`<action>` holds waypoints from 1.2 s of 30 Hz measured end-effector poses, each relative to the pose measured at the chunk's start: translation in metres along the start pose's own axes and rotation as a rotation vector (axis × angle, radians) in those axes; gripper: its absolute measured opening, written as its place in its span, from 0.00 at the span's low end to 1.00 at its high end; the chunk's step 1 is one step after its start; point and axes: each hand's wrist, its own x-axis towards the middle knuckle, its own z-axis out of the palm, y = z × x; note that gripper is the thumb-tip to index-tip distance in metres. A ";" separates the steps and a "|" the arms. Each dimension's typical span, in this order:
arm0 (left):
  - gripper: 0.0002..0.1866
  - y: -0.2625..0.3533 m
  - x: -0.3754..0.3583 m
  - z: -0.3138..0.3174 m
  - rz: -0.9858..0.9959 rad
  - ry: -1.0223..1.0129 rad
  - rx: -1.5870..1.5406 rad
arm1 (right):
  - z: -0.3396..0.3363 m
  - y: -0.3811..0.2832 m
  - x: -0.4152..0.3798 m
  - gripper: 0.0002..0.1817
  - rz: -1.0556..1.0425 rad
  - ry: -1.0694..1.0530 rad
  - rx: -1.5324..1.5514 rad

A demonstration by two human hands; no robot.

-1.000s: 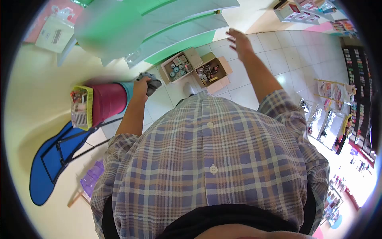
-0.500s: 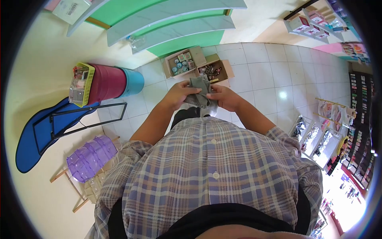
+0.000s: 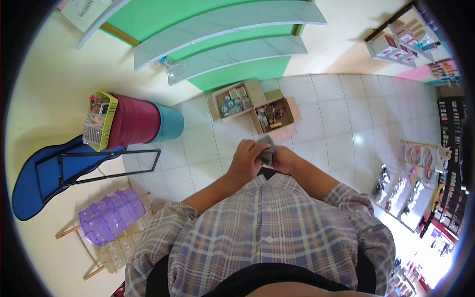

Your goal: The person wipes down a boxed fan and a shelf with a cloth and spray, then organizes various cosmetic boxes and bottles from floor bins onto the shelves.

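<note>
A grey-green cloth (image 3: 266, 151), bunched small, is held between both hands close to my body. My left hand (image 3: 246, 157) wraps its fingers over the cloth from the left. From the other side my right hand (image 3: 282, 160) grips it, with most of its fingers hidden behind the cloth. Just beyond the hands, on the floor, stands an open cardboard box (image 3: 296, 110) with small dark and pinkish items inside. Left of it is a second open cardboard box (image 3: 214, 108) holding several round blue-and-white items and small packets.
At left are a maroon bin (image 3: 134, 123), a teal bin (image 3: 169, 122) and a yellow basket (image 3: 105, 119). A blue board with black legs (image 3: 37, 183) leans near a purple plastic organizer (image 3: 111, 217). Marbled shelves (image 3: 222, 27) line the green wall; display racks (image 3: 401, 190) stand right.
The cloth, spread out between my fingers before, is now bunched up smaller. Both hands have come nearer my body, and the view has shifted so the boxes sit lower in frame.
</note>
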 end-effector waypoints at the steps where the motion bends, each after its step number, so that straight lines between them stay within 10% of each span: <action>1: 0.26 0.007 0.001 0.003 -0.028 -0.011 -0.045 | -0.002 -0.004 -0.006 0.16 -0.006 0.004 0.028; 11: 0.21 -0.016 0.004 0.020 -0.487 -0.289 -0.793 | 0.024 -0.090 -0.055 0.19 -0.122 0.040 -0.372; 17: 0.25 -0.028 -0.004 0.006 -1.069 0.109 -1.176 | 0.031 -0.089 -0.035 0.18 -0.110 0.039 -0.401; 25: 0.25 -0.061 0.007 -0.022 -0.786 -0.029 -0.985 | 0.051 -0.116 -0.022 0.21 -0.682 0.161 -1.446; 27: 0.25 -0.119 0.019 -0.014 -0.777 -0.036 -0.866 | -0.001 -0.139 -0.011 0.14 -0.824 0.204 -1.271; 28: 0.27 -0.152 0.019 -0.011 -0.790 -0.061 -0.799 | 0.009 -0.151 -0.033 0.13 -0.537 0.608 -1.078; 31: 0.14 -0.195 0.028 0.021 -0.784 0.010 -0.712 | -0.043 -0.167 -0.120 0.15 -0.898 0.903 -0.562; 36: 0.10 -0.265 -0.006 0.020 -1.533 -0.070 -0.724 | -0.089 -0.125 -0.177 0.19 -0.874 1.265 -0.142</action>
